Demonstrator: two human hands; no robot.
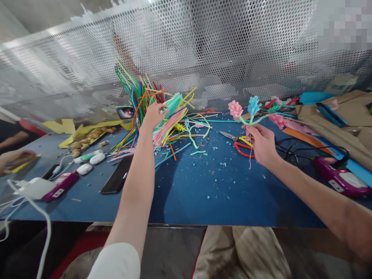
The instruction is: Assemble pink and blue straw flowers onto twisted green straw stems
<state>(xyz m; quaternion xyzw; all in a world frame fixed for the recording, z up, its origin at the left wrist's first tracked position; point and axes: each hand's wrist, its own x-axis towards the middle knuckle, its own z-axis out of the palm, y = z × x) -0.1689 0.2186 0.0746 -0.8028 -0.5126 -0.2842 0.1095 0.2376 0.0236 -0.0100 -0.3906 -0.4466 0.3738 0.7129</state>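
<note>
In the head view my right hand (262,142) is closed around the green stems of a small bunch of pipe-cleaner flowers. A pink flower (235,109), a blue flower (254,105) and another pink flower (277,120) stick out above it. A thin twisted strand hangs below my fingers. Scissors (244,148) with red and yellow handles lie on the table just left of that hand. My left hand (154,115) reaches over a big heap of coloured pipe cleaners (170,126), thumb and index finger curled together at the bundle. What lies between their tips is unclear.
Scraps dot the blue table (192,193). A dark phone (117,176) lies by my left forearm. Purple power strips (340,176) and cables sit at both sides. A co-worker's hand (16,161) is at far left. Behind stands a perforated metal panel (232,46).
</note>
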